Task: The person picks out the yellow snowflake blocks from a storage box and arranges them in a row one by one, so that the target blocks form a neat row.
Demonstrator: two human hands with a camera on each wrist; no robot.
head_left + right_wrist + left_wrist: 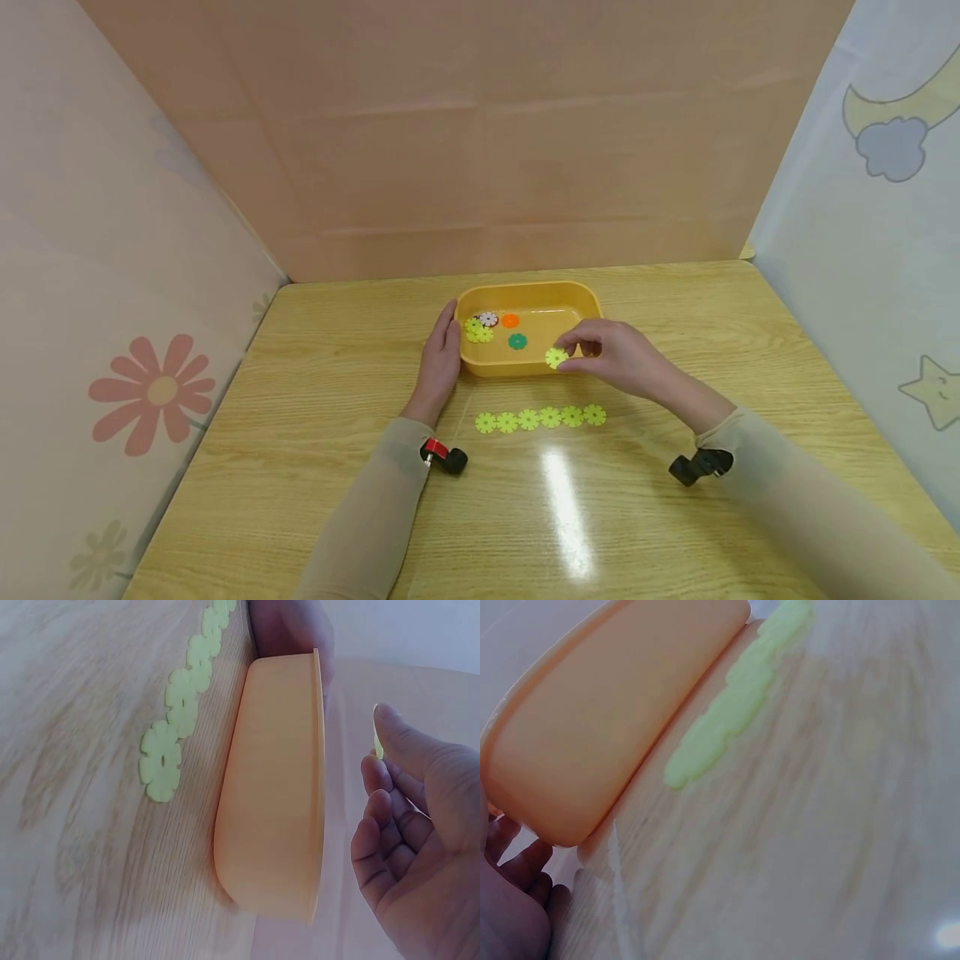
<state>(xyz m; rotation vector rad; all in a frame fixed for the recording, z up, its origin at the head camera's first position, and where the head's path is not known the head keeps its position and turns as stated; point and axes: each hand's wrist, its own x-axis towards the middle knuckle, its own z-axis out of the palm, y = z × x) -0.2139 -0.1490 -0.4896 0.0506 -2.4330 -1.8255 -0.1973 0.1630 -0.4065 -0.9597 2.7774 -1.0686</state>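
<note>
A yellow plastic tray (480,367) stands on the table. My left hand (438,364) rests along its left end, fingers stretched against the outer wall; the left wrist view shows the fingertips (529,859) at the tray's corner. Over the front right rim, my right hand (618,354) pinches a yellow-green snowflake disc (557,358) between thumb and fingers. From the right wrist view this disc (378,733) appears edge-on, above the tray's rim. In front of the tray, several matching discs (551,417) lie in a row from left to right, side by side.
Inside the tray lie an orange disc (510,321), a green disc (517,342), a white disc (488,319) and several yellow-green discs (480,335) at the left. A peach-coloured back panel (480,150) and patterned side panels (862,292) enclose the wooden table (300,400).
</note>
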